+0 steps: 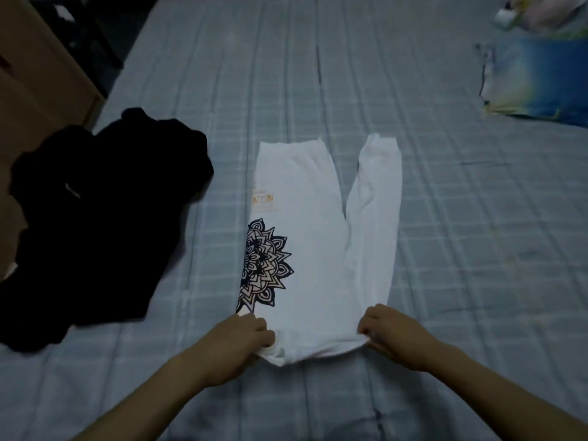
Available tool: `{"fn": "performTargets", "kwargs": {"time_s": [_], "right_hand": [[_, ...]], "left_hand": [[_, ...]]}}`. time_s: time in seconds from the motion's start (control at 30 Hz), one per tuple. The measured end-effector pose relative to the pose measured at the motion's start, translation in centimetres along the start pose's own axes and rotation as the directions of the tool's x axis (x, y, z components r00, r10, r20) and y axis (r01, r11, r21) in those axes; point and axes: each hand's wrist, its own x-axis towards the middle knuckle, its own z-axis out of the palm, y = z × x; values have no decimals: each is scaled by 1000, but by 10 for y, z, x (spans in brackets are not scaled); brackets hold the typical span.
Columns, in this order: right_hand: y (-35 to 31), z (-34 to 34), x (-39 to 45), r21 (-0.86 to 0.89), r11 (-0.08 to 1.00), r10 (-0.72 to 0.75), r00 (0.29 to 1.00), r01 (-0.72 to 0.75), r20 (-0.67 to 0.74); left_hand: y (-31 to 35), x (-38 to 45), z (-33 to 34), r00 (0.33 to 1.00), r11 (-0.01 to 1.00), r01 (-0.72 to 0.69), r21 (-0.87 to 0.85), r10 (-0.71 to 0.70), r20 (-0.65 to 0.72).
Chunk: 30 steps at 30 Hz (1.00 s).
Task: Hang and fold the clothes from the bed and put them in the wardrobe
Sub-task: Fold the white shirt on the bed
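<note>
On the bed (445,218), the left hand (245,338) and right hand (386,332) each pinch the near edge of the folded white shirt (318,249); black clothes (95,218) lie beside it.

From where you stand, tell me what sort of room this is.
Most likely a bedroom: a bed with a checked sheet, a pillow at its far corner, and clothes lying on it, a white shirt and a black garment.

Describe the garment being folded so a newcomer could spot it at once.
On the grey-blue checked bed, look at the centre, just beyond both hands. The white long-sleeved shirt lies there, half-folded; unlike the black clothes pile beside it, it bears a black mandala print.
</note>
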Motion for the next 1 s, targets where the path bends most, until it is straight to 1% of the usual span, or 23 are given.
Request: {"fn": "performTargets", "kwargs": {"time_s": [0.03,0.07,0.1,0.13,0.17,0.2,0.27,0.3,0.33,0.4,0.47,0.53,0.67,0.73,0.77,0.8,0.83,0.9,0.93,1.0], "right_hand": [[-1,5,3,-23,999,26,998,-24,59],[-2,7,7,-40,997,71,991,-67,116],[-5,5,13,-42,993,117,983,-112,138],[-8,2,19,-22,987,161,979,-159,124],[-10,-3,26,20,981,189,980,-191,65],[-12,-7,34,62,979,197,980,-196,-22],[-13,-14,55,126,980,181,960,-156,-212],[-12,-16,69,127,983,167,941,-135,-295],[-12,-17,84,99,988,149,920,-121,-363],[-9,-17,118,-7,992,107,889,-124,-444],[-3,-17,152,-95,984,94,887,-152,-452],[8,-13,184,-138,969,129,898,-203,-421],[23,2,217,-215,929,221,920,-300,-324],[21,-2,221,-205,931,245,932,-303,-266],[19,-11,222,-170,939,251,932,-300,-260],[17,-24,225,-123,946,251,921,-298,-299],[16,-38,230,-80,952,246,894,-295,-373],[24,-58,251,-36,955,235,824,-295,-516],[29,-67,266,-21,955,235,802,-295,-548],[43,-81,302,-27,953,238,800,-302,-551]], "left_hand": [[0,4,9,994,999,41,-26,-38,98],[-3,8,12,971,991,100,-86,-78,225],[-7,13,14,952,974,153,-169,-100,288],[-12,19,14,961,945,188,-268,-120,251],[-18,26,10,973,915,214,-342,-169,158],[-27,32,8,971,895,235,-379,-238,39],[-41,50,4,926,886,249,-392,-336,-170],[-49,60,4,897,884,261,-388,-371,-242],[-55,71,3,872,885,288,-367,-401,-280],[-68,95,5,842,882,374,-288,-452,-293],[-81,120,9,819,874,438,-212,-485,-306],[-98,142,19,810,875,462,-147,-484,-332],[-129,159,47,828,881,470,-58,-463,-316],[-130,159,47,826,876,482,-29,-465,-320],[-130,161,41,814,872,487,-42,-471,-341],[-132,164,30,794,871,485,-80,-477,-376],[-136,170,17,768,871,473,-135,-482,-422],[-150,192,-11,705,870,440,-220,-487,-516],[-157,207,-25,676,866,439,-242,-495,-546],[-173,242,-53,647,854,455,-252,-512,-565]]}}
